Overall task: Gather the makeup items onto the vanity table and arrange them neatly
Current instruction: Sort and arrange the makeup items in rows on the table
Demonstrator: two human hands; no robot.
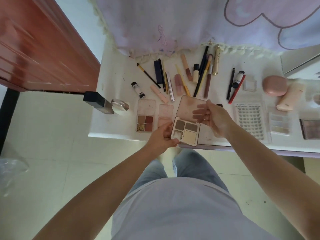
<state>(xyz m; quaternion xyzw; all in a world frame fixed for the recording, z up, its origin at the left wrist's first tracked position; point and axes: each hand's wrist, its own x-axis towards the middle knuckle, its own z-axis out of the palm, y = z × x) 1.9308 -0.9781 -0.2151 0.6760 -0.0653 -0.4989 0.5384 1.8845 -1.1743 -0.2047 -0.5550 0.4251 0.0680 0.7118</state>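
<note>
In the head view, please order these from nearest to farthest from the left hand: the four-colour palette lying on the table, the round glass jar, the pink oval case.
From the left hand:
1. Four-colour palette, just up and left of it, near the table's front edge.
2. Round glass jar, farther left, beside the dark bottle.
3. Pink oval case, far off on the right side.

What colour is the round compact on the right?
Pink, the round compact, clearest in the head view.

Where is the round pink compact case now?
In the head view the round pink compact case lies closed at the right of the vanity table, touching the pale pink tube and right of the small clear square case.
</note>
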